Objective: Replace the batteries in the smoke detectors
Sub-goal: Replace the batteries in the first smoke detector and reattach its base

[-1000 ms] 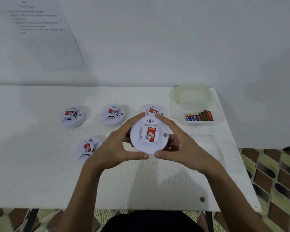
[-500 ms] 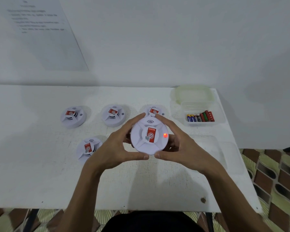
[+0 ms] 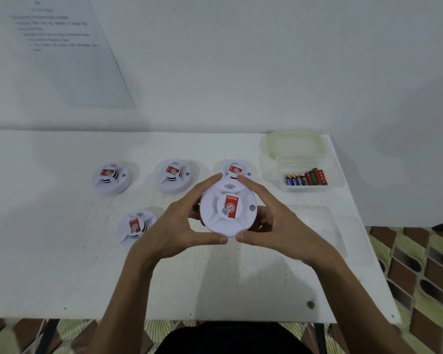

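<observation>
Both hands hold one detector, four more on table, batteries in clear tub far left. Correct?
Head view: the clear tub of batteries sits far right, not left. Left hand and right hand do hold one detector; four more detectors on the table.

The near strip of the white table (image 3: 62, 272) and its far-left side lie open for a reach. Across the middle stand the left smoke detector (image 3: 111, 178), the middle smoke detector (image 3: 174, 175) and the right smoke detector (image 3: 237, 169), with gaps between them. The front smoke detector (image 3: 136, 226) sits just beside the left hand (image 3: 179, 226). That hand, the right hand (image 3: 279, 226) and the held smoke detector (image 3: 228, 208) between them screen the right smoke detector. The open battery container (image 3: 340, 181) and its lid (image 3: 294, 143) fill the far right corner against the wall (image 3: 241, 72).
</observation>
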A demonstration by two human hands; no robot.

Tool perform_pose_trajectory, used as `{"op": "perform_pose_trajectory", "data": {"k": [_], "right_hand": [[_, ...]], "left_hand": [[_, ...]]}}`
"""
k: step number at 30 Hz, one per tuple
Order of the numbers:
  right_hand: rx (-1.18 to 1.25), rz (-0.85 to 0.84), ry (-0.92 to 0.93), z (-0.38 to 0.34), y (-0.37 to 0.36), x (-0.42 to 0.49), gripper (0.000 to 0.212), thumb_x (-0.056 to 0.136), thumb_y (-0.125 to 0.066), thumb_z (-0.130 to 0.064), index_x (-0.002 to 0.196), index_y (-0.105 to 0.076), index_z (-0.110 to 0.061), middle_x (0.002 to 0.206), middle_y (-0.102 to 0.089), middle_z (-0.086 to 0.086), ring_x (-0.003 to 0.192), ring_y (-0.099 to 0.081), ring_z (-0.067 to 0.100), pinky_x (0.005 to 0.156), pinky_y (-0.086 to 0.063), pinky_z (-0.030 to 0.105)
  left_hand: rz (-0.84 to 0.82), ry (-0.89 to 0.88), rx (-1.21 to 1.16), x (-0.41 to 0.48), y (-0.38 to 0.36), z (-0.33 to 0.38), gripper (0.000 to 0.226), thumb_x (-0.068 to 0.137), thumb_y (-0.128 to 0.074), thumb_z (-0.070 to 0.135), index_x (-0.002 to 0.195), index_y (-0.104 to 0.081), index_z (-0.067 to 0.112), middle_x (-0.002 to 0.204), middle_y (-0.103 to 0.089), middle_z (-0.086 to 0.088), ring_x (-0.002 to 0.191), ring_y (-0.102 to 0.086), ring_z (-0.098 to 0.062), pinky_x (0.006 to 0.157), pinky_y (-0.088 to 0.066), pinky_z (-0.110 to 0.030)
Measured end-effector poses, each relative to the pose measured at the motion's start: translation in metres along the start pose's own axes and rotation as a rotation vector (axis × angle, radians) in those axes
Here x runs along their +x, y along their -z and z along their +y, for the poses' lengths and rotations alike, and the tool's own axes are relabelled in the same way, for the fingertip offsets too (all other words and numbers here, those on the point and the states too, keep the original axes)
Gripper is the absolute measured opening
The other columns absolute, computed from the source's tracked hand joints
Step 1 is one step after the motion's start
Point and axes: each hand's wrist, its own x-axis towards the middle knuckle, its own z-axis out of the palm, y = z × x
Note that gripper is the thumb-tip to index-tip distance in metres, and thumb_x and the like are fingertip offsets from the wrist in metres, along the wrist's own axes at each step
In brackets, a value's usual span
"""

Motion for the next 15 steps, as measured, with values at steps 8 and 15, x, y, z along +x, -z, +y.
{"op": "perform_pose_trajectory", "data": {"k": [8, 15], "right_hand": [[-0.05, 0.007, -0.018, 0.003, -0.005, 0.002, 0.102, 0.077, -0.082, -0.015, 0.144, -0.018, -0.057, 0.119, -0.066, -0.002, 0.099, -0.067, 0.029, 0.089, -0.057, 0.046], [-0.094, 0.005, -0.066, 0.019, -0.012, 0.008, 0.097, 0.075, -0.081, -0.018, 0.143, -0.02, -0.051, 0.114, -0.067, -0.001, 0.097, -0.068, 0.023, 0.089, -0.057, 0.045]], "left_hand": [[0.004, 0.008, 0.012, -0.002, -0.001, -0.003, 0.095, 0.066, -0.083, 0.034, 0.14, -0.024, 0.046, 0.131, -0.042, 0.038, 0.116, -0.049, 0.002, 0.084, -0.048, -0.012], [-0.037, 0.069, 0.032, -0.002, -0.003, -0.02, 0.098, 0.068, -0.084, 0.029, 0.141, -0.021, 0.048, 0.128, -0.039, 0.043, 0.113, -0.048, 0.008, 0.082, -0.049, -0.012]]}}
